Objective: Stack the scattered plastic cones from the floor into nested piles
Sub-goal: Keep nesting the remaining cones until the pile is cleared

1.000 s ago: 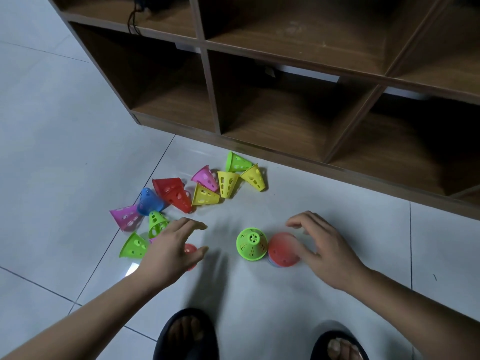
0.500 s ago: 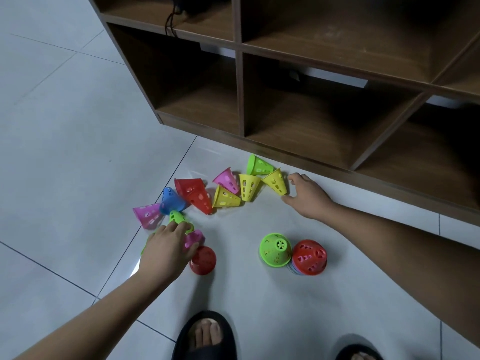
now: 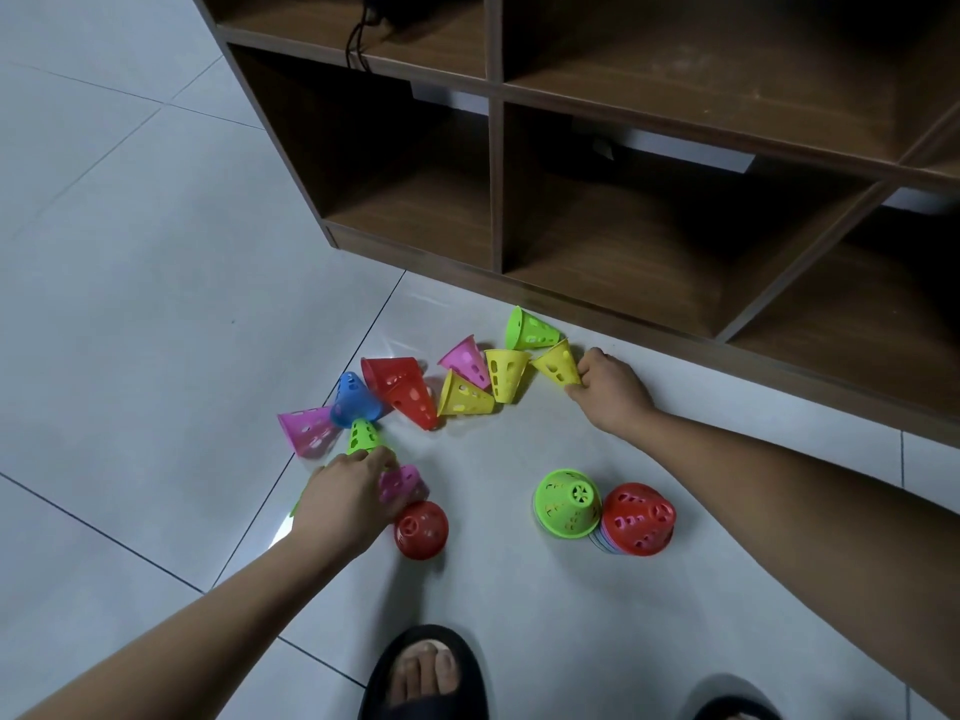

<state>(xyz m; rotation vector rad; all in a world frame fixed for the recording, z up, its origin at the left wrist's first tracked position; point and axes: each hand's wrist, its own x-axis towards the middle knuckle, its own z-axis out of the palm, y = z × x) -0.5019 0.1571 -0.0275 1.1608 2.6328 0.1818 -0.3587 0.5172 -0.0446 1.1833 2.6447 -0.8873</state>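
Observation:
Several perforated plastic cones lie scattered on the tiled floor. My right hand (image 3: 609, 389) pinches the rim of a yellow cone (image 3: 557, 365) near the shelf. My left hand (image 3: 347, 498) closes on a green cone (image 3: 362, 434), with a pink cone (image 3: 402, 483) under its fingers and a red cone (image 3: 421, 528) just beside it. Two upright nested piles stand at the right: one topped by a green cone (image 3: 567, 503), one topped by a red cone (image 3: 638, 518). Blue (image 3: 353, 398), pink (image 3: 306, 429), red (image 3: 402, 384) and yellow (image 3: 462, 394) cones lie between my hands.
A brown wooden shelf unit (image 3: 493, 210) with open cubbies stands just behind the cones; a black cable (image 3: 358, 41) hangs in an upper cubby. My sandalled feet (image 3: 423, 672) are at the bottom edge. Grey floor tiles (image 3: 130, 252) stretch to the left.
My right hand left the red-topped pile, reached up to the shelf and took hold of the yellow cone. My left hand moved onto the green cone and closed on it.

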